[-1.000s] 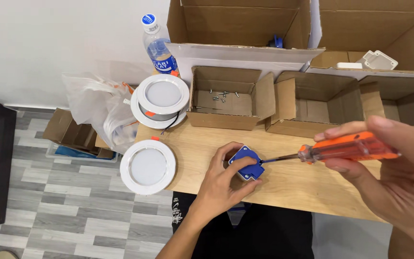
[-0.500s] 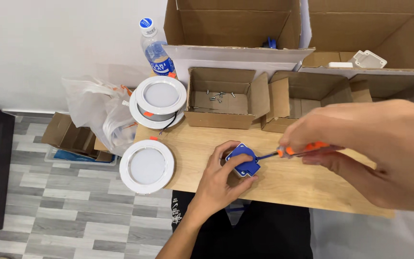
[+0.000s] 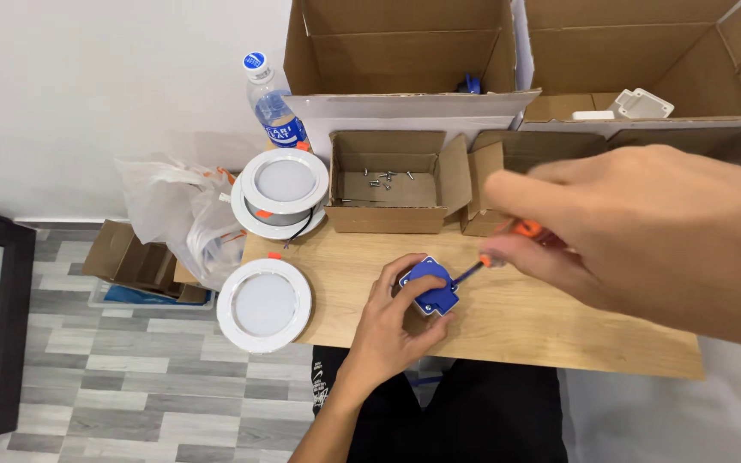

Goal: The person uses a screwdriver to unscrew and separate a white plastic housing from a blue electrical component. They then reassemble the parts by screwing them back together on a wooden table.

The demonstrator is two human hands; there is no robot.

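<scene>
The left hand (image 3: 392, 321) is closed on a small blue box (image 3: 430, 287), pinning it to the tabletop (image 3: 559, 317) near the middle of the near edge, thumb and fingers wrapped round its left side. The right hand (image 3: 645, 223), large and close to the camera, grips an orange-handled screwdriver (image 3: 508, 244) whose dark shaft slants down left so the tip meets the box's right edge.

The step in hand looks like driving or loosening a screw on the box. The next move seems to call for a firm hold on the box and the tip kept seated straight in the screw head while the handle turns.

Left of the hands, a round white downlight (image 3: 264, 304) lies partly over the tabletop's edge; farther off, two more sit stacked (image 3: 283, 190). Beyond, a small open carton (image 3: 392, 184) holds loose screws, with a water bottle (image 3: 272, 107) and larger cardboard boxes (image 3: 405, 51) by the wall.
</scene>
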